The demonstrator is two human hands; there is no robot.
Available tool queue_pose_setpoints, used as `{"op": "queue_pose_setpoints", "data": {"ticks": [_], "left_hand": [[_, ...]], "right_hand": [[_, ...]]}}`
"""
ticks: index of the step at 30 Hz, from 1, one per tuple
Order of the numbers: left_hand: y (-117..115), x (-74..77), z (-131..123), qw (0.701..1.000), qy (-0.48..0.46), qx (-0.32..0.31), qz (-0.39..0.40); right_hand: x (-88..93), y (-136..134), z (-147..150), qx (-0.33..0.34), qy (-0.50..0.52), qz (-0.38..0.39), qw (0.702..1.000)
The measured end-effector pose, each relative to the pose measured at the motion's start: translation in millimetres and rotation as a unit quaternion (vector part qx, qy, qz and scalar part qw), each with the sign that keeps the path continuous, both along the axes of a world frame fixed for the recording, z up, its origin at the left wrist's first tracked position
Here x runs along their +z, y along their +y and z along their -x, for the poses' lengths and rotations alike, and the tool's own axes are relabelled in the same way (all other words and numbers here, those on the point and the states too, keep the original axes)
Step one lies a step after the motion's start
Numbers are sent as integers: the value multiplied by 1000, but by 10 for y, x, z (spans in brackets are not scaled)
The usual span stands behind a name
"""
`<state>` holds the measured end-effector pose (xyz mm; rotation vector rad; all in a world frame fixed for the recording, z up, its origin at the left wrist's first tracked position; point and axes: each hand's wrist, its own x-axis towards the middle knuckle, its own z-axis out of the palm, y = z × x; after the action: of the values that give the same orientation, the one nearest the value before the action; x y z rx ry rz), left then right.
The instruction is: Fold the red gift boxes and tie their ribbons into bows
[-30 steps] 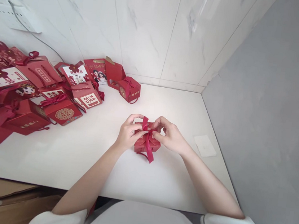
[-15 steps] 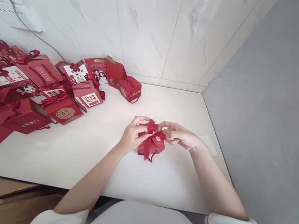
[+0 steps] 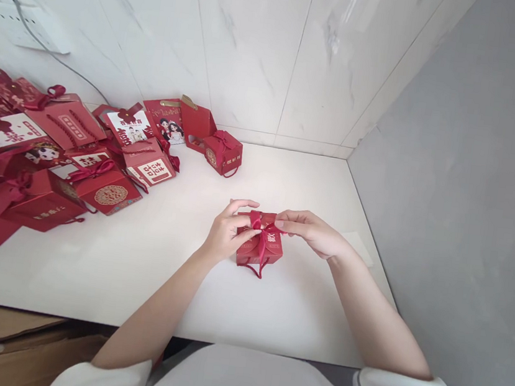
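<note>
Compared with a second ago, the right hand [image 3: 316, 233] is drawn outward from the bow, and the red box [image 3: 273, 252] is shifted slightly rightward on the white table [image 3: 299, 314]. Its cord handle [image 3: 260, 276] is pointed toward the near edge; its long axis cannot be told. The ribbon [image 3: 263, 245] is pinched centrally by the left hand [image 3: 224, 233], rightward by the right, both angled inward.

The pale-lettered red box [image 3: 273, 249] wears a crimson ribbon [image 3: 263, 247] on a white surface [image 3: 324, 188], with grey-veined white tiles [image 3: 252, 42] at twelve o'clock, plain grey wall [image 3: 475, 182] at three, gold-and-white-printed red boxes [image 3: 90, 196] at nine.
</note>
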<state>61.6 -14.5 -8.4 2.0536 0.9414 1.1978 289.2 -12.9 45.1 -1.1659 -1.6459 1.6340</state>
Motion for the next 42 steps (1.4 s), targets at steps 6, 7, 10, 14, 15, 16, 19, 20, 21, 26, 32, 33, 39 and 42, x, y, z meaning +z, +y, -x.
{"op": "queue_pose_setpoints", "data": {"ticks": [6,7,10,14,15,16,19,20,21,26,32,33,39,42], "left_hand": [[-2,-4,2,1000,-2,1,6],[-3,-3,3,1000,-2,2,10],[-11,6,5,1000,-2,4,18],[-16,22,0,1000,-1,0,15],[-15,25,-1,1000,-1,-1,15],[-15,28,-2,1000,0,-1,14],[-14,37,0,1000,14,2,1],[-14,39,1,1000,19,4,-3],[-14,41,4,1000,22,4,-3],[-9,27,12,1000,6,-1,20],[-13,-1,6,1000,-11,-4,21],[-14,-1,4,1000,-12,-3,21],[-23,29,-4,1000,-13,-2,14],[-44,48,13,1000,-10,4,-7]], "right_hand": [[23,8,-113,-55,9,13,998],[32,-13,-115,-92,-8,-34,995],[45,-90,-98,-144,-71,-260,952],[-23,-132,-61,-12,-154,-443,883],[-55,-127,-52,-5,-164,-461,872],[-88,-121,-41,-13,-160,-469,868],[-179,-107,5,-62,-69,-411,907],[-203,-102,21,-79,-19,-370,926],[-225,-93,35,-100,34,-319,942],[-331,68,-29,-263,266,-40,926],[-311,79,-122,-476,64,-188,857],[-279,30,-100,-442,-5,-285,851],[-229,-107,54,-8,-159,-464,871],[-319,-67,67,9,-71,-410,909]]}}
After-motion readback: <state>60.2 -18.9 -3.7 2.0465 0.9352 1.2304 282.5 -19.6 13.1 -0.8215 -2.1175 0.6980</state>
